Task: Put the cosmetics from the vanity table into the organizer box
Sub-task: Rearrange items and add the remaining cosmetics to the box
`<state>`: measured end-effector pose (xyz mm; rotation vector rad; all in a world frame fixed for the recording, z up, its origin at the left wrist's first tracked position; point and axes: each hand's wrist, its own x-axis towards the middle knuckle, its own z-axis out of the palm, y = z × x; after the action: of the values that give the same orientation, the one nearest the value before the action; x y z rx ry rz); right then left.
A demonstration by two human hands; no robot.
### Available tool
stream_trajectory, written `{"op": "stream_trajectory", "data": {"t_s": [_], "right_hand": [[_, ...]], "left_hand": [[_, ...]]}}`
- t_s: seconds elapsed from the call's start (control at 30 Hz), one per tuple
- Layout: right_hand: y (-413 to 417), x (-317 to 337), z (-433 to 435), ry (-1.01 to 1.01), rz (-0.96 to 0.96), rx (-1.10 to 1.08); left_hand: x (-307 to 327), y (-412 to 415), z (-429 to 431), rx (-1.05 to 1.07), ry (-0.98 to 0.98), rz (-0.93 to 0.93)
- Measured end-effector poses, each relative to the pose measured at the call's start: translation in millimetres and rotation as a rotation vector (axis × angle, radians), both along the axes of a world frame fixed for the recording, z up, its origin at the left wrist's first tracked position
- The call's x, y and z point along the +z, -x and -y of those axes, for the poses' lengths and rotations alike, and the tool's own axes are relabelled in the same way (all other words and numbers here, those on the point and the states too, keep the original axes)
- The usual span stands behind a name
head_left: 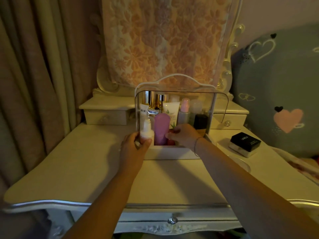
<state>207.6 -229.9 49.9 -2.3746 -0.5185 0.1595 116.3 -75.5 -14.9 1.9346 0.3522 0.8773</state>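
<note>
The white organizer box point(170, 153) stands at the back middle of the vanity table point(86, 163), its clear lid raised. Several bottles and tubes fill it, among them a purple tube point(161, 128) and a green-and-white tube point(170, 110). My left hand point(136, 144) grips a small white pump bottle point(146, 131) at the box's front left corner. My right hand point(183, 135) reaches into the box's front, fingers closed on a small red item point(171, 131) beside the purple tube; most of that item is hidden.
A black-lidded jar point(245, 143) sits on the table right of the box, with a clear round dish point(243, 163) in front of it. Small drawers flank the box at left point(105, 115) and right point(227, 120). A heart-patterned cushion point(279, 94) lies at the right.
</note>
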Motion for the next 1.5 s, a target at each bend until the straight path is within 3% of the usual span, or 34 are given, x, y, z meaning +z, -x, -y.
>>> {"op": "stream_trajectory", "data": {"t_s": [0.33,0.47,0.6,0.67,0.73,0.8,1.1,1.5], "right_hand": [[-3,6,-5,0.202,-0.078,0.031],[0,4,3,-0.119,-0.110,-0.002],[2,15,28,-0.375,-0.012,0.012],[-2,17,41,-0.320,0.103,0.000],[-4,11,47,-0.089,0.226,-0.009],[-5,0,48,0.049,0.233,0.024],[-13,-13,46,-0.021,0.127,0.094],[-10,3,27,-0.220,0.266,-0.010]], "left_hand": [[0,-2,-2,-0.005,-0.013,0.003],[1,0,-1,-0.007,-0.009,-0.006],[1,1,-2,-0.012,-0.015,-0.004],[1,0,-2,-0.013,-0.017,-0.016],[1,0,-2,-0.006,-0.032,-0.017],[1,0,-2,-0.002,-0.046,-0.015],[4,3,0,-0.010,-0.044,-0.013],[3,3,0,-0.030,-0.044,-0.012]]}}
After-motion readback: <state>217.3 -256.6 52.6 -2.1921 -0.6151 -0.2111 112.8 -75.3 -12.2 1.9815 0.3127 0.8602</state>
